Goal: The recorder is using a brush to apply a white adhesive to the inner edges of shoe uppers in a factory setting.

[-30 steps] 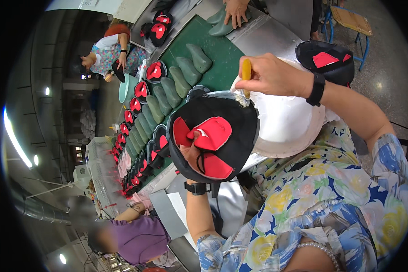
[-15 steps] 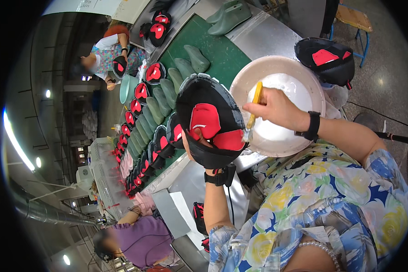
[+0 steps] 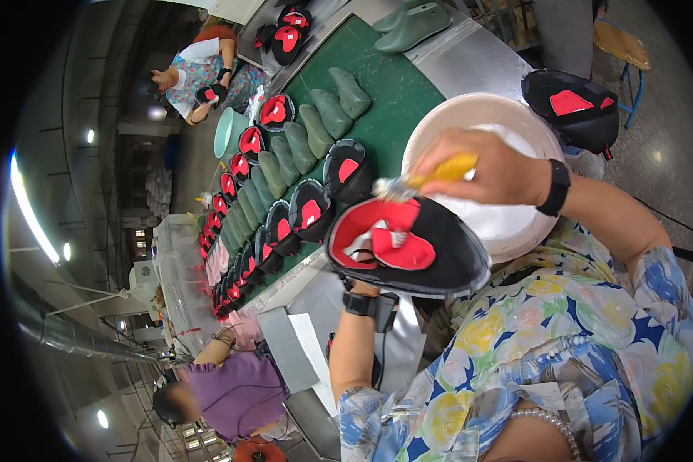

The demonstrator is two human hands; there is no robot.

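Note:
My left hand [image 3: 364, 288] grips a black shoe upper [image 3: 463, 250] with a red lining, tilted with its opening facing up. Most of that hand is hidden beneath the upper; a finger shows inside by the lining. My right hand [image 3: 491, 165] is closed round the yellow handle of a brush [image 3: 396, 189]. Its pale bristles are at the upper's edge, though motion blur hides whether they touch. Behind my right hand stands a pale pink basin [image 3: 433, 123] of white liquid [image 3: 504, 219].
On a green conveyor belt [image 3: 408, 85], rows of grey-green shoe lasts [image 3: 318, 132] run beside black-and-red uppers [image 3: 311, 211]. Another upper [image 3: 577, 112] sits right of the basin. One co-worker [image 3: 191, 81] sits across the belt by a teal basin [image 3: 225, 135]; another [image 3: 239, 400] is at lower left.
My left hand has turned the shoe upper from upright to lying tilted, toe toward the right. The brush has moved left, from the upper's right edge to its far edge.

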